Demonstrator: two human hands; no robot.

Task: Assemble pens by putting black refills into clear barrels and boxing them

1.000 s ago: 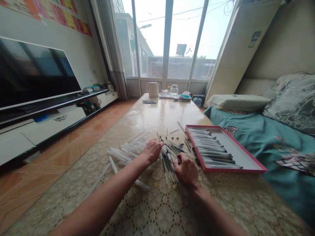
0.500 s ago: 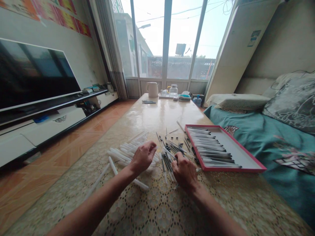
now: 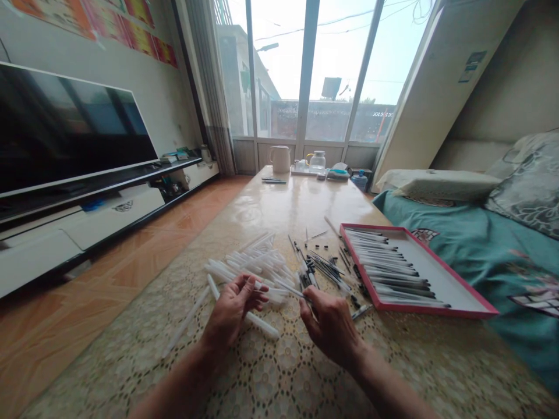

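Note:
My right hand (image 3: 329, 320) is closed round a slim pen (image 3: 288, 287), its pale end pointing left toward my other hand. My left hand (image 3: 231, 308) has its thumb and fingertips drawn together, with a small pale piece at the tips too unclear to name. Beneath and beyond it lies a loose pile of white translucent pen barrels (image 3: 257, 262). Dark pen refills (image 3: 325, 265) and small black caps (image 3: 321, 247) are scattered beyond my right hand. Rows of assembled-looking pens (image 3: 388, 265) lie in a pink-rimmed box (image 3: 437, 313) to the right.
The table has a patterned cover (image 3: 279, 384). At its far end stand a cream kettle (image 3: 280, 159), a glass jug (image 3: 318, 160) and a tissue pack (image 3: 338, 173). A sofa with a teal cover (image 3: 454, 244) runs along the right; a television (image 3: 78, 128) stands left.
My left hand has drawn back toward me and leftward from the barrels, its fingers loosening somewhat. The right hand still grips the pen, now more plainly seen. The camera view has turned slightly left.

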